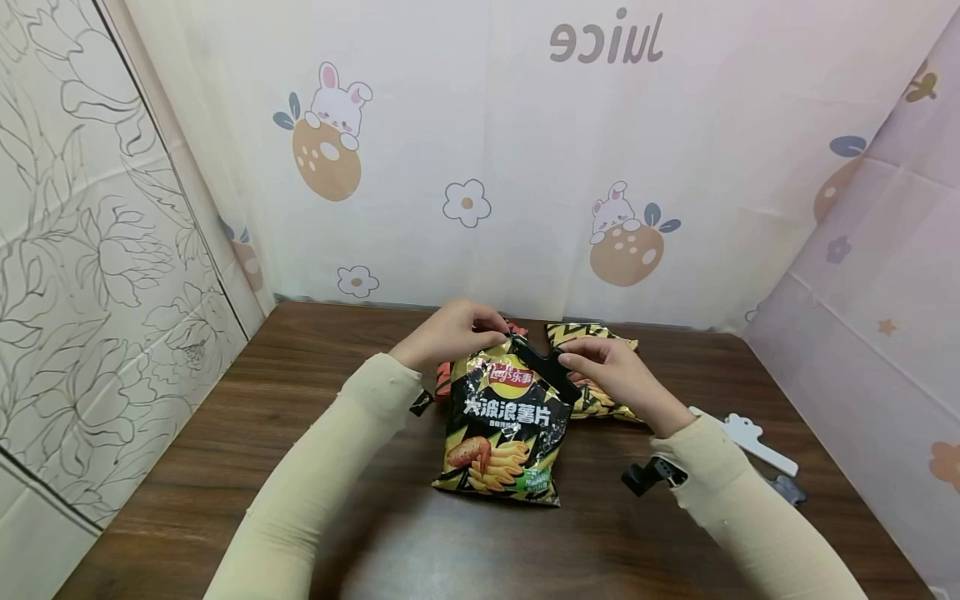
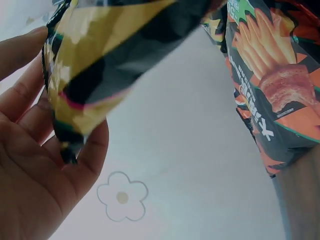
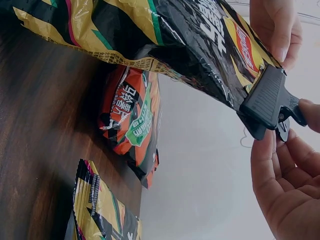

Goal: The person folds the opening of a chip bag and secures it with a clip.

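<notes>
A black and yellow Lay's potato chip bag (image 1: 502, 442) is held up over the wooden table, its printed front toward the head camera. My left hand (image 1: 453, 333) pinches its top left corner; in the left wrist view that hand (image 2: 35, 165) curls round the bag's crinkled edge (image 2: 115, 55). A wide black clip (image 1: 547, 371) lies across the top right of the bag. My right hand (image 1: 611, 371) pinches the clip's handles between thumb and fingers. The right wrist view shows the clip (image 3: 265, 95) over the bag's top edge, the fingers behind its handle.
Behind the held bag are a red-orange chip bag (image 1: 442, 382) and another yellow and black bag (image 1: 600, 408). A white clip (image 1: 757, 442) lies near the table's right edge beside a small grey object (image 1: 787, 489). A patterned curtain (image 1: 465, 125) hangs behind the table (image 1: 300, 425).
</notes>
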The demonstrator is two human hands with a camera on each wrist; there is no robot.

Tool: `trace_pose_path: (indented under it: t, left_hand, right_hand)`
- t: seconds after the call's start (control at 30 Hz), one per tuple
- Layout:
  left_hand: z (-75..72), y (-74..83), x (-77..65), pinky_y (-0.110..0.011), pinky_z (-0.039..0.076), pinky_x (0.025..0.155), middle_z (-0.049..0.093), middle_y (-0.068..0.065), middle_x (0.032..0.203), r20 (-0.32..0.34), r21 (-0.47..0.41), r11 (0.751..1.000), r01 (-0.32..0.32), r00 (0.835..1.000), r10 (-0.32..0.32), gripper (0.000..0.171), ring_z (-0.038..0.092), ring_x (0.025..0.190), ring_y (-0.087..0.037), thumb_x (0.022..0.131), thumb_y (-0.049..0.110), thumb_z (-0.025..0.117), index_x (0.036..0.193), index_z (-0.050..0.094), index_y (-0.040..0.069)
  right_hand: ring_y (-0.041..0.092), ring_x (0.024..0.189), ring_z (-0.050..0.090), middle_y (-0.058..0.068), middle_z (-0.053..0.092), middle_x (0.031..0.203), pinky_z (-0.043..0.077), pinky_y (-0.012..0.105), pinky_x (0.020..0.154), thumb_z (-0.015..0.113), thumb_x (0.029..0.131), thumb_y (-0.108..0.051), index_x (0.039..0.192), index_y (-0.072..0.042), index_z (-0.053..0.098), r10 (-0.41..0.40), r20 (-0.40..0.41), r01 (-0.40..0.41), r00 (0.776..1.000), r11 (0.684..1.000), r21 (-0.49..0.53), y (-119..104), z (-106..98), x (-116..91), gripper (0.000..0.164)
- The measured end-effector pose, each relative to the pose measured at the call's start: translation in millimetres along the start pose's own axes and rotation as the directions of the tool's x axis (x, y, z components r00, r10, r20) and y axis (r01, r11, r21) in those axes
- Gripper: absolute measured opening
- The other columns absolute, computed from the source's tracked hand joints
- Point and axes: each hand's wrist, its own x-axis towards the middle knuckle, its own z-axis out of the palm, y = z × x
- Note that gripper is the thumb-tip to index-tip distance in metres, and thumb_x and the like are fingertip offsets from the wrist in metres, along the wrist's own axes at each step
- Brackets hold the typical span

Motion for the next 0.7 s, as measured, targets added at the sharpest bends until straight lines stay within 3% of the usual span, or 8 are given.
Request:
trace_pose_path:
  t: [0.13,0.5,0.57,0.7]
  left_hand:
    - [-0.6,-10.3,-7.1,-0.036,0.052,0.091,0.07,-0.001,0.113,-0.072,-0.063,0.998,0.013,0.997,-0.018,0.024,0.065,0.102,-0.014,0.097,0.025,0.063,0.117,0.07,0.015]
    - [11.2,-34.5,-30.5,-0.038,0.049,0.088,0.063,-0.004,0.13,-0.201,-0.241,0.966,0.096,0.969,-0.147,0.039,0.059,0.108,-0.019,0.096,0.031,0.064,0.132,0.06,0.017]
    - [14.8,-36.9,-34.4,-0.036,0.049,0.084,0.061,-0.004,0.132,-0.208,-0.285,0.954,0.098,0.965,-0.161,0.041,0.058,0.104,-0.019,0.096,0.031,0.064,0.135,0.058,0.018]
    - [23.5,-40.9,-42.9,-0.034,0.044,0.075,0.063,-0.009,0.116,-0.214,-0.4,0.911,0.102,0.956,-0.201,0.046,0.054,0.09,-0.019,0.097,0.033,0.063,0.14,0.052,0.021]
  right_hand:
    - [0.022,0.096,0.07,0.022,0.059,0.13,0.057,0.043,0.085,0.06,0.098,-0.035,0.131,-0.002,0.06,-0.002,-0.002,0.002,1.0,1.0,0.004,1,0,1,0.046]
    - [0.016,0.095,0.069,0.021,0.058,0.132,0.055,0.046,0.088,0.06,0.098,-0.035,0.131,-0.003,0.059,0.011,-0.01,-0.01,1.0,1.0,0.026,1,1,0,0.047]
    - [0.014,0.094,0.069,0.021,0.058,0.133,0.055,0.045,0.088,0.06,0.098,-0.035,0.131,-0.003,0.06,0.009,-0.012,-0.008,1.0,0.999,0.036,1,2,-1,0.046]
    - [0.011,0.092,0.068,0.021,0.058,0.132,0.057,0.036,0.085,0.061,0.098,-0.033,0.129,-0.002,0.06,0.002,-0.02,-0.001,1.0,0.998,0.064,1,4,-1,0.045]
